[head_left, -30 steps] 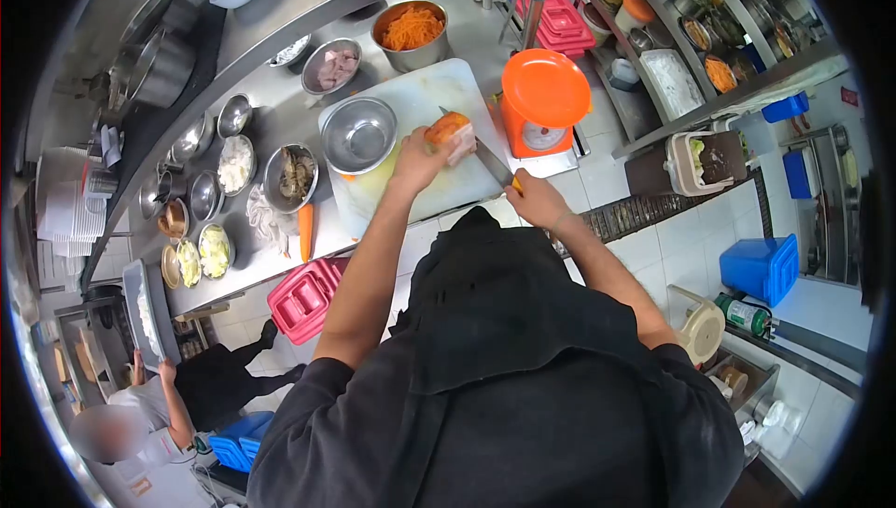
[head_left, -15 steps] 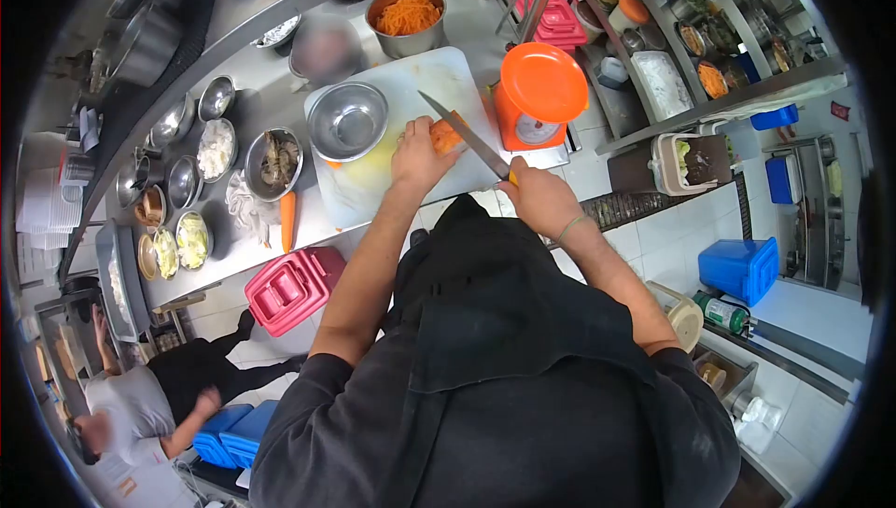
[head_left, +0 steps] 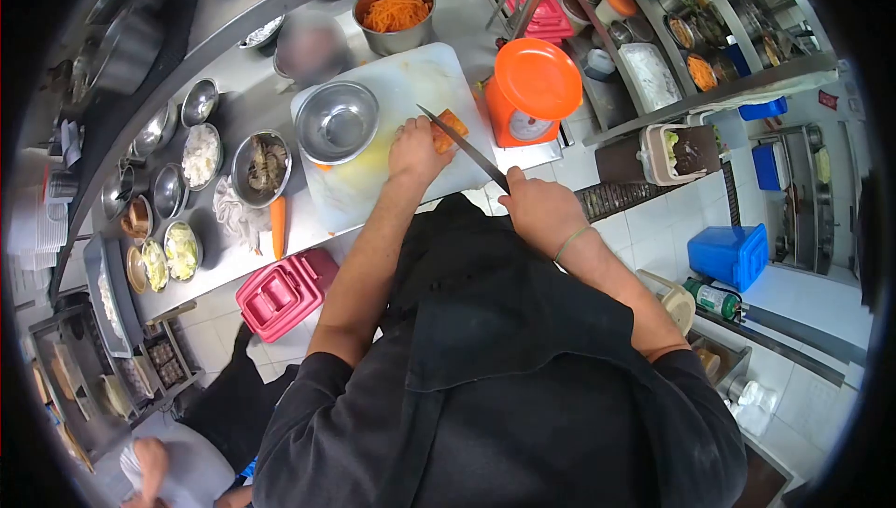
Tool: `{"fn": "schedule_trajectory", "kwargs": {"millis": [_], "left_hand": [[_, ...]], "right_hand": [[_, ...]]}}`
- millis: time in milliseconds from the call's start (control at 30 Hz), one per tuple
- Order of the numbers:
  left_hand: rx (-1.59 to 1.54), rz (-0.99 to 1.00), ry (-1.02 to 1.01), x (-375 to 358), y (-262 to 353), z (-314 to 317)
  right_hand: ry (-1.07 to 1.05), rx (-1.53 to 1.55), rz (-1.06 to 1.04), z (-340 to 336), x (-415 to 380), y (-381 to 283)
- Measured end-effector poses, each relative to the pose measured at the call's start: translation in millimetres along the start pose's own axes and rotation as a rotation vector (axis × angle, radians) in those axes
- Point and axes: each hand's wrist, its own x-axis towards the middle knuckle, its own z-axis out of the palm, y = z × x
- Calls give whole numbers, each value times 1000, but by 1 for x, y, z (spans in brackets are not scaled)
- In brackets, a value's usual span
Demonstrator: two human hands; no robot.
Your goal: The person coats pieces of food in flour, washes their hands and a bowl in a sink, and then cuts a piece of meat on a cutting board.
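Observation:
On a white cutting board [head_left: 431, 69], my left hand [head_left: 417, 151] holds a blocky orange piece of food [head_left: 452, 127], fingers curled against its left side. My right hand [head_left: 543, 205] grips a kitchen knife [head_left: 469, 146] by its handle. The blade slants up and left across the orange piece, its tip just above my left fingers. A steel bowl [head_left: 337, 122] rests on the board's left part, with a small orange bit at its lower edge. An orange kitchen scale [head_left: 534, 88] stands right of the board.
Shredded carrot fills a steel pot [head_left: 396, 40] behind the board. Left lie a whole carrot [head_left: 278, 226], a cloth [head_left: 238, 219] and several food bowls [head_left: 200, 155]. A red lidded bin [head_left: 285, 295] stands below the counter; a person [head_left: 177, 461] is at lower left.
The knife blade has come down closer over the orange piece, with my right hand slightly lower. The person at lower left has moved nearer. The whole view has shifted a little.

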Motion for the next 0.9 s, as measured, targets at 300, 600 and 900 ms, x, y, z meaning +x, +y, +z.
{"fn": "schedule_trajectory", "kwargs": {"millis": [300, 600, 900], "left_hand": [[15, -51, -53, 5, 8, -4], [97, -61, -31, 4, 11, 0], [82, -39, 10, 0, 14, 7]], "right_hand": [[-60, -57, 34, -20, -7, -12], [-95, -46, 54, -14, 9, -18], [-79, 26, 41, 20, 69, -19]]}}
